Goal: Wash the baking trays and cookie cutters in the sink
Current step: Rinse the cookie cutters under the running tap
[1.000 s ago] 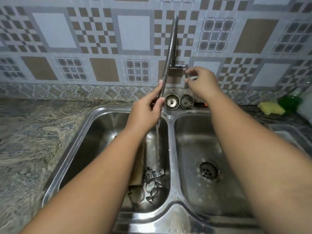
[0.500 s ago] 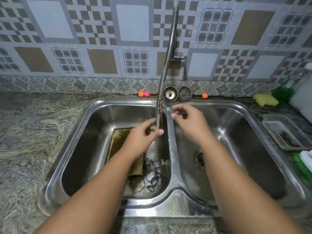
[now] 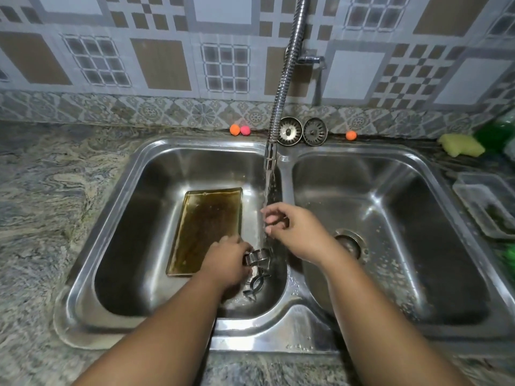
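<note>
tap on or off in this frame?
On. Water streams from the tap into the left basin, past the right hand, toward the cutter the left hand grips.

My sink (image 3: 289, 324) was brushed steel, glossy and beaded with water. The baking tray (image 3: 206, 232) looked like metal under a dull brown film. The cookie cutter (image 3: 257, 256) that my left hand (image 3: 225, 260) gripped was thin bright metal. The faucet hose (image 3: 287, 79) was ribbed chrome; the counter (image 3: 41, 204) polished, veined stone.
</note>
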